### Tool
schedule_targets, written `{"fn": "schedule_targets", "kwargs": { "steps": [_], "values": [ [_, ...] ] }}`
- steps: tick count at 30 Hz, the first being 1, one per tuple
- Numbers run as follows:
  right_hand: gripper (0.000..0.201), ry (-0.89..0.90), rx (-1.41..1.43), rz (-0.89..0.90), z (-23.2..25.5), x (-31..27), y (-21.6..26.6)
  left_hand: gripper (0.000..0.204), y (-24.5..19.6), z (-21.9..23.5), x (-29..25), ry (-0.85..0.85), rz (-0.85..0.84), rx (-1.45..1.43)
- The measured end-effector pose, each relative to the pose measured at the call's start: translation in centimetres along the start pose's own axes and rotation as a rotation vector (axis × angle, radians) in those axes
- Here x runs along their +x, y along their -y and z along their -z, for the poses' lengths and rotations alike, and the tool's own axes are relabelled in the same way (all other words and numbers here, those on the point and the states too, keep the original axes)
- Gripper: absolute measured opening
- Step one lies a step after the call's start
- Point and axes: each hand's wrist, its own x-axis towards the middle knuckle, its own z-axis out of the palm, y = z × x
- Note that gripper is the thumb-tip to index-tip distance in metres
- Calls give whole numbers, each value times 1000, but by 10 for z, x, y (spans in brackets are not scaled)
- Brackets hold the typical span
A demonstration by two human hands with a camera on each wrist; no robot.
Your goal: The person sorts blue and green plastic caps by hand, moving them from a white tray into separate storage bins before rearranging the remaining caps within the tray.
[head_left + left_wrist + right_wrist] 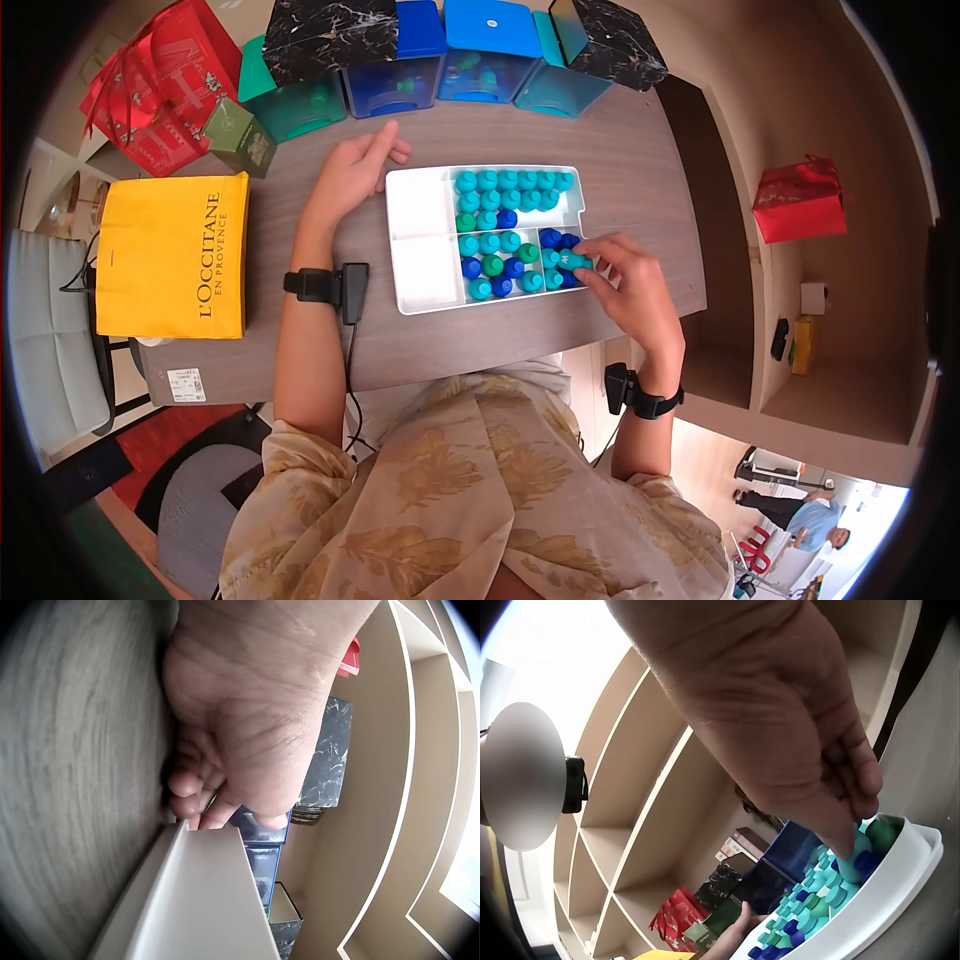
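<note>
A white divided tray (pixel 422 268) lies on the table with several small bottles in teal, green and dark blue grouped in its compartments. My right hand (pixel 636 287) pinches a teal bottle (pixel 572 261) between thumb and fingers, over the small compartment at the tray's right end. Dark blue bottles (pixel 550 238) stand close around it. In the right wrist view the fingertips come down on the teal bottle (pixel 855 859) beside the tray wall. My left hand (pixel 352 170) rests on the table, fingers relaxed right at the tray's left edge; in the left wrist view they partly hide behind the tray corner (pixel 214 855).
Blue and teal bins (pixel 395 85) with marbled lids line the back of the table. At the left are a yellow bag (pixel 165 260), a green box (pixel 240 138) and a red gift bag (pixel 165 90). Shelving with another red bag (pixel 800 203) stands at the right.
</note>
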Motion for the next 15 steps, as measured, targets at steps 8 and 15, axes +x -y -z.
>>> {"fn": "schedule_targets", "kwargs": {
  "steps": [8, 15],
  "values": [
    [15, -222, 43, 89, 8, 29, 6, 58, 0, 1, 1, 5, -6, 16],
    [17, -167, 2, 121, -17, 69, -23, 58, 1, 0, 1, 1, 4, -3]
  ]
}}
